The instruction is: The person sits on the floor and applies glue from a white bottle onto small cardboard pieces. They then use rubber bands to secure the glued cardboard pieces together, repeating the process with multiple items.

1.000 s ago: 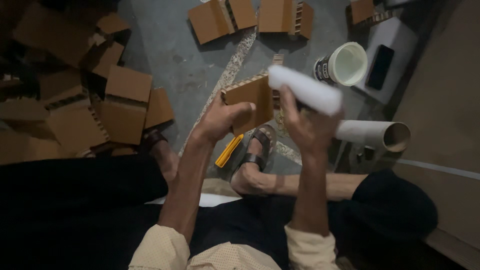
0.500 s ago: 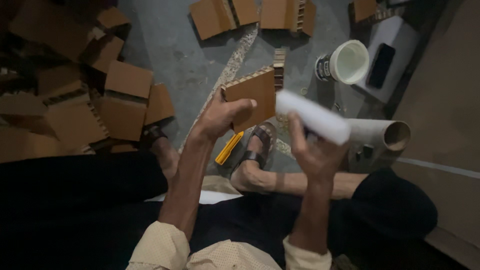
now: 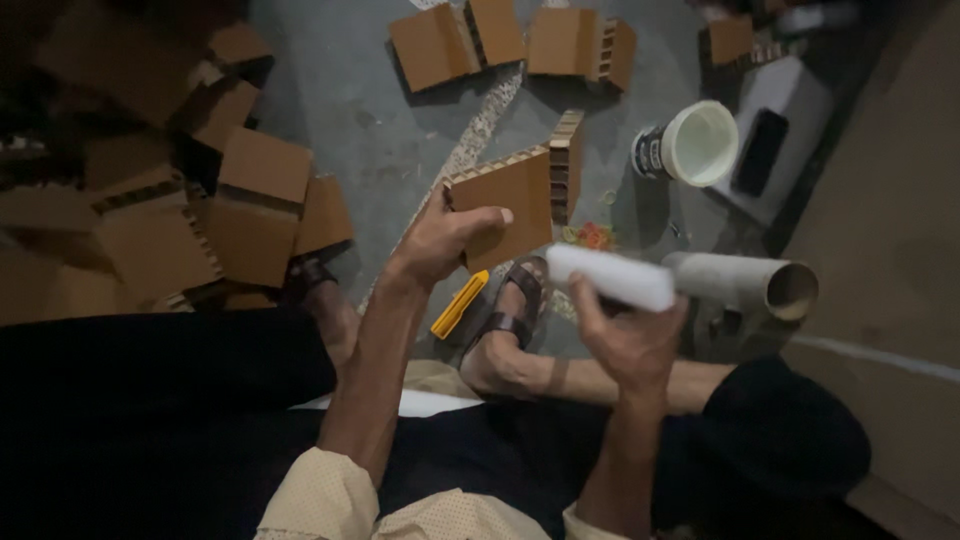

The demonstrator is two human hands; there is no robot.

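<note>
**Cardboard piece and white roller held above the floor**

Gripped between thumb and curled fingers of the left hand (image 3: 440,240) is a brown cardboard piece (image 3: 505,205), held by its lower left corner and raised above the grey floor (image 3: 380,120), its flat face turned toward the camera. A second, narrower slab with open cells along its edge is joined at the right side of that piece. The right hand (image 3: 625,335) is closed around a white roller (image 3: 610,277), which is held almost level, just below and to the right of the cardboard piece; the two are close, but whether they touch cannot be told.

Behind the roller, to the right, a grey cardboard tube (image 3: 745,282) is seen lying on the floor with its open end facing right. Farther off, a white tub (image 3: 695,143) is seen tipped on its side with its mouth open toward the camera, beside a grey box (image 3: 790,110) on which a dark phone (image 3: 762,152) is laid. A yellow cutter (image 3: 460,304) is seen on the floor near a sandalled foot (image 3: 515,325). Many more cardboard blocks are piled at the left (image 3: 240,200), and two further ones (image 3: 510,40) are laid at the far side of the floor.
</note>
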